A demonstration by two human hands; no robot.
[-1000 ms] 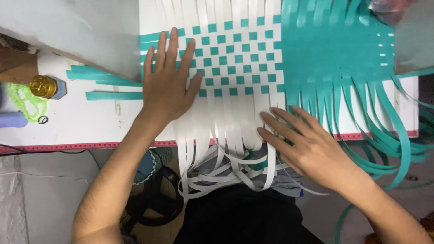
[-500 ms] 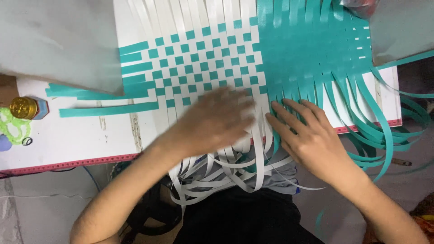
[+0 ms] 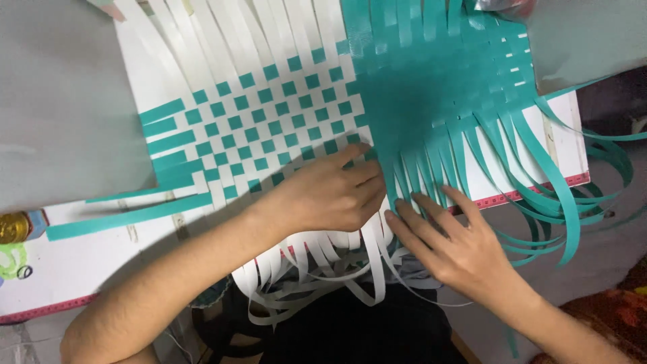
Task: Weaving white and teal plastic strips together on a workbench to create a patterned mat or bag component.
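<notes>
I see the left hand [image 3: 330, 195] lying knuckles-up on the woven mat [image 3: 317, 101], right at the near edge of the weave where the white-and-teal checker part meets the solid teal part. Its fingers are curled and bunched together, the tips pressed down at the seam among the strips; whether it pinches one strip there I cannot tell, since the fingertips are hidden under the knuckles. The loose white strips [image 3: 317, 269] run out from under this hand and spill over the near edge of the bench [image 3: 94, 269] toward my lap.

The right hand [image 3: 458, 249] sits just beside the left, a little nearer to me, spread flat with the fingers apart. It grips nothing; its fingertips press on the strips at the bench edge, where the white ones and the teal strips [image 3: 539, 182] meet. Those loose teal ends fan off to the right of it and curl past the edge.

The mat itself covers the middle of the white bench top, ahead of both hands. At the far left (well apart from the work) stand a bottle with a gold cap [image 3: 15, 227] and something small and green [image 3: 13, 261].
</notes>
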